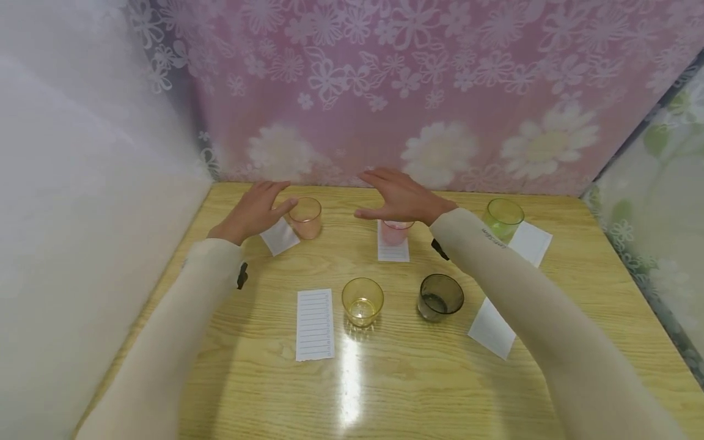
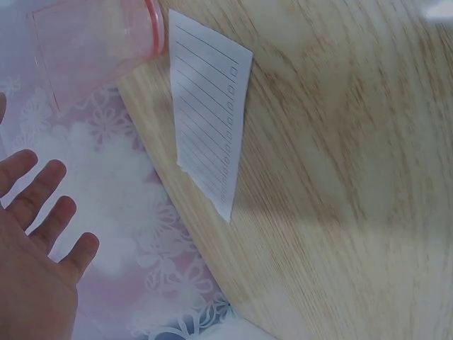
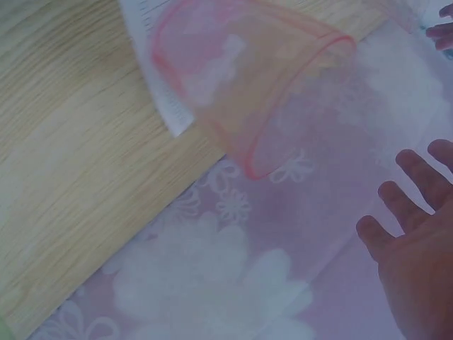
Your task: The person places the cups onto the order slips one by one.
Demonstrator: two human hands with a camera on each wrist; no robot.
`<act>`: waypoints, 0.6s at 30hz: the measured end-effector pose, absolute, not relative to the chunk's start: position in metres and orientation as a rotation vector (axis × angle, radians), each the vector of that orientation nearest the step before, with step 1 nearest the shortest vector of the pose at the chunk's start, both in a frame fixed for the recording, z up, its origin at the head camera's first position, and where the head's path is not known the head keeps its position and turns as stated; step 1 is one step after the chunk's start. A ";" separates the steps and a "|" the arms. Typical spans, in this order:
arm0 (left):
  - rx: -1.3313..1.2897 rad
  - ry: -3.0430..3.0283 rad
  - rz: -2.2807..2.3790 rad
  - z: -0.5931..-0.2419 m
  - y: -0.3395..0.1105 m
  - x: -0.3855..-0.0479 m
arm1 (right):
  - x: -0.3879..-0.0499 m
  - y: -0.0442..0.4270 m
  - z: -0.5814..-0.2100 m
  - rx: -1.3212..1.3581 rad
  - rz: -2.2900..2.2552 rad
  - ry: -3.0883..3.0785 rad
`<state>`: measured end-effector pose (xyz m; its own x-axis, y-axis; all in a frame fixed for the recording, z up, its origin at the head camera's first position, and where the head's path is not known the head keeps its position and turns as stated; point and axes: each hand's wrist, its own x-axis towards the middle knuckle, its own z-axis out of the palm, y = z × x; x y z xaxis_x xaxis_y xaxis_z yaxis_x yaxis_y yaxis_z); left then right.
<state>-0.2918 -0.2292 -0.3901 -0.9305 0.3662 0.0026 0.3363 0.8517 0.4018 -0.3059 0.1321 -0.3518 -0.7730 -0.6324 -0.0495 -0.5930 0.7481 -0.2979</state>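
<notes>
My left hand (image 1: 255,211) hangs in the air beside an orange-pink glass (image 1: 306,219) at the back left, its fingers spread; the left wrist view shows the same hand (image 2: 39,248) holding nothing. Above and behind a pink glass (image 1: 395,233) is my right hand (image 1: 404,197), fingers extended and empty, hiding part of that glass's rim. In the right wrist view the hand (image 3: 421,248) is apart from the pink glass (image 3: 248,78). The pink glass stands on a lined paper slip (image 1: 393,253); another slip (image 1: 280,237) lies by the orange-pink glass.
Nearer the front stand a yellow glass (image 1: 362,302) and a dark grey glass (image 1: 440,297), with a lined slip (image 1: 315,325) to the left. A green glass (image 1: 503,219) stands back right. White slips (image 1: 531,243) lie near my right sleeve. A floral curtain (image 1: 341,91) borders the table's back.
</notes>
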 end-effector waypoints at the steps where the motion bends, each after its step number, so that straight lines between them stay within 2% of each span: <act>1: 0.561 2.958 0.612 -0.391 -0.231 -0.292 | -0.306 0.128 -0.351 -0.994 -0.399 2.801; 18: 0.432 2.969 0.473 -0.402 -0.253 -0.284 | -0.314 0.079 -0.344 -0.988 -0.562 2.742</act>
<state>-0.2837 -0.2527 -0.4020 -0.9543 0.2934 -0.0572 0.2612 0.9113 0.3183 -0.3142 0.0795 -0.3444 -0.7650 -0.6431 -0.0338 -0.5780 0.7088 -0.4043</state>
